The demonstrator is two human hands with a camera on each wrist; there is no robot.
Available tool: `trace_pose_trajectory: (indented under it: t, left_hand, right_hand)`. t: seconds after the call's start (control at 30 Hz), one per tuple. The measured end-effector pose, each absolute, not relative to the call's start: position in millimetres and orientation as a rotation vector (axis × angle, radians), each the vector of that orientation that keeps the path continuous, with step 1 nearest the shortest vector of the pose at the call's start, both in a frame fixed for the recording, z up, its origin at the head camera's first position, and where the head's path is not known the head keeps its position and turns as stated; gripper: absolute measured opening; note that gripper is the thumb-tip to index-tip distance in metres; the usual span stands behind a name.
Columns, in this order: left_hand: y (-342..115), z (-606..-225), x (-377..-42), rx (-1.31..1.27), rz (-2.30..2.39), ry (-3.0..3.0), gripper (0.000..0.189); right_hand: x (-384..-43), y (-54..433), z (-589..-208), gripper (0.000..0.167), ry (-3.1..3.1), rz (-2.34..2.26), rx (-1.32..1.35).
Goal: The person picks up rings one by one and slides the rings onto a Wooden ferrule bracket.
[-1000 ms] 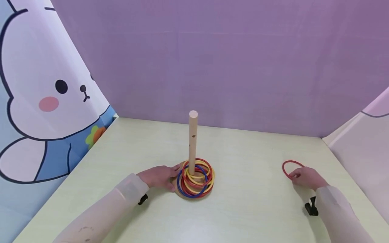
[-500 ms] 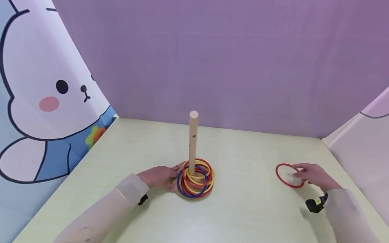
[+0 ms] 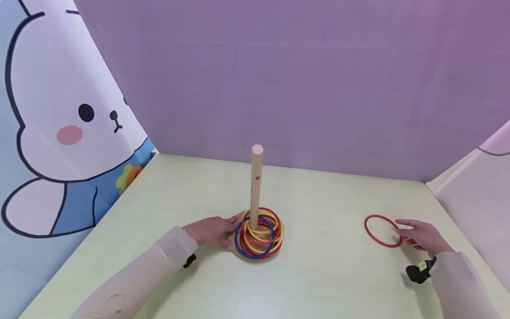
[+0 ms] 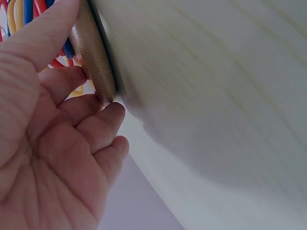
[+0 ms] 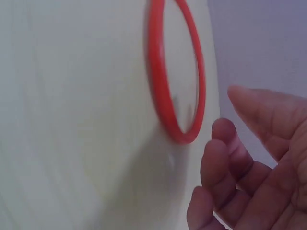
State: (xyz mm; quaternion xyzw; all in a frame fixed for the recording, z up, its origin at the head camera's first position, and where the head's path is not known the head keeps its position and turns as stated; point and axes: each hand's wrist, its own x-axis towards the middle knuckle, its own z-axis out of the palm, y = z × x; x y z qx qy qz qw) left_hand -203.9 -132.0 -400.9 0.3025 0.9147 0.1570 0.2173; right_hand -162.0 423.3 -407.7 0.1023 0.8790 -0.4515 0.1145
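A ring-toss stand has an upright wooden post [image 3: 256,190] on a round wooden base [image 4: 93,52]. Red, yellow and blue rings [image 3: 260,244] lie piled round the foot of the post. My left hand [image 3: 209,231] holds the base by its left edge, fingers and thumb spread along the rim. At the right, one red ring [image 5: 159,57] lies on the table by itself. Beside it is my right hand [image 3: 424,235], fingers relaxed and holding nothing; the right wrist view shows a gap between fingertips and ring.
The pale table [image 3: 318,274] ends at a purple back wall [image 3: 295,88]. A cartoon-printed cloth [image 3: 44,146] stands along the left side and a pale panel [image 3: 478,195] along the right.
A second ago my right hand pinched the red ring; it has let it go, and the ring now lies flat. The hand has drawn back rightward. My left hand stays at the base.
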Motion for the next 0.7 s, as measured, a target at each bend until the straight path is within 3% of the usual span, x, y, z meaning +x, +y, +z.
trace_pose_trajectory:
  t: [0.17,0.7]
  left_hand:
    - [-132.4,-400.7,-204.1,0.848,0.443,2.533,0.068]
    - [-131.7,-400.0,-203.8,0.821,0.422,2.536,0.067]
  right_hand:
    - [-163.1,425.0,-413.5,0.062,2.609,-1.247,0.288]
    - [-168.2,429.8,-416.0,0.072,2.508,-1.213,0.370]
